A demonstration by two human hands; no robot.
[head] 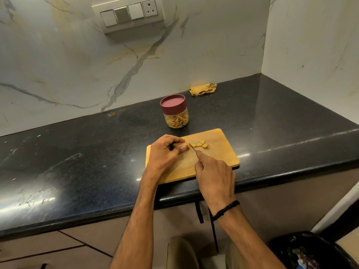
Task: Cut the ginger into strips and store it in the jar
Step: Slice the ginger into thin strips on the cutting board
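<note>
Step in hand, as I read it: slicing the ginger into rounds, with strips not yet cut from this batch.

- Left hand (pixel 165 152) was on the left end of the cutting board (pixel 219 152), fingers curled over the ginger piece (pixel 182 146) and pinning it down. Most of the piece was hidden under the fingers.
- The board lay at the front edge of the surface (pixel 87 156), its near corner about on the rim.
- The jar (pixel 176 119) stood just behind the board's back edge, about mid-depth on the surface. Its maroon lid (pixel 172 104) was on and there were ginger strips inside.
- The knife blade (pixel 192 147) was at the cut face of the piece, tip pointing toward the back edge.
- A few round ginger slices (pixel 200 145) sat in a loose cluster just right of the blade, on the board.
- Right hand (pixel 213 171) gripped the knife with the forefinger stretched along the spine. The handle was hidden under the hand.
- A yellow cloth (pixel 203 89) lay at the back edge, toward the right rear corner.

Next move, my guess: walk the left fingers back and finish the rounds, then stack them and cut lengthwise. The piece was short, so the fingertips were close to the blade. The lid has to come off before anything can be loaded.
</note>
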